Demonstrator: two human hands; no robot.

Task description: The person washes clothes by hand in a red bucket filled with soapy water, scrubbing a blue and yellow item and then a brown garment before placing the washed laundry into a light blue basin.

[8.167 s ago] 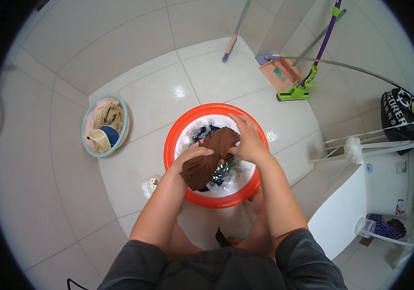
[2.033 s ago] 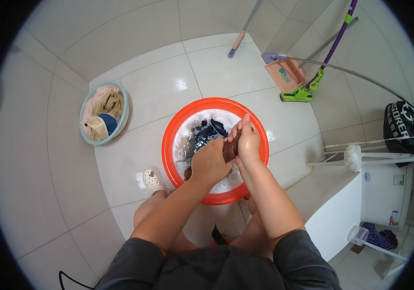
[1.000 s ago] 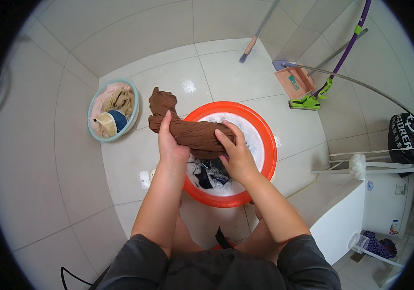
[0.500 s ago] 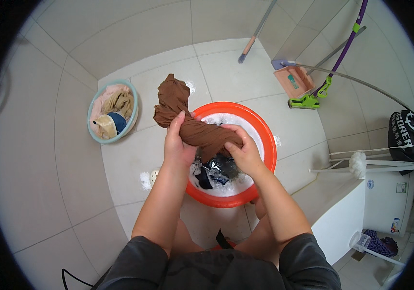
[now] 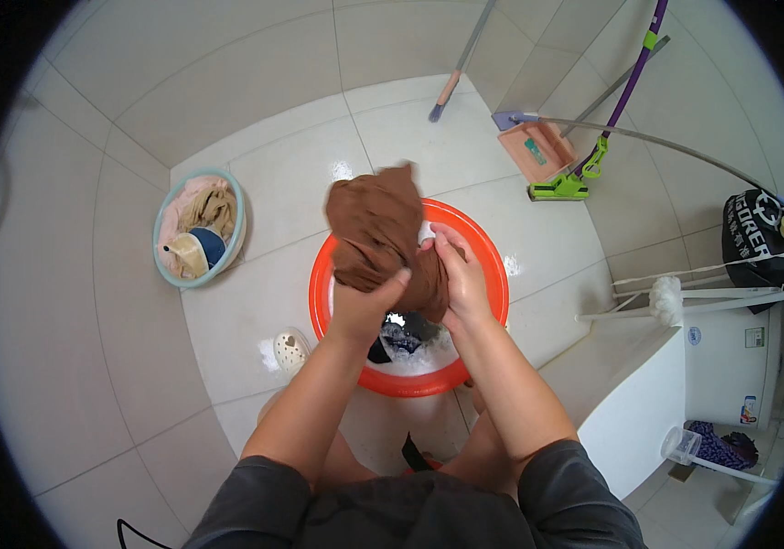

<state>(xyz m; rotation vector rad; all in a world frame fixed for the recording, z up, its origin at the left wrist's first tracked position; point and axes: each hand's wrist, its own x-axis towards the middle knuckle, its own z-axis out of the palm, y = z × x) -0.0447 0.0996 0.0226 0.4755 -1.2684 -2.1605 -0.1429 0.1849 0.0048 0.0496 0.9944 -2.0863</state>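
Observation:
A crumpled brown garment [image 5: 378,224] hangs between my hands above an orange-red basin [image 5: 500,265]. My left hand [image 5: 366,306] is closed on its lower left part, thumb on top. At the garment's right side my right hand [image 5: 461,279] grips the cloth, fingers pointing up. Below, the basin holds foamy water with dark wet clothes [image 5: 406,334] in it. The garment hides much of the basin's inside and its far left rim.
A pale blue basin [image 5: 239,224] with pink, beige and blue laundry stands at the left wall. A white clog [image 5: 291,349] shows by my left arm. A pink dustpan [image 5: 538,151], green-and-purple mop [image 5: 558,188] and broom [image 5: 447,96] lean at the far right. A white panel [image 5: 639,412] borders the right.
The brown garment has gone from a stretched, twisted roll to a looser bunch hanging more upright. My hands have come closer together and turned, and the view has shifted slightly.

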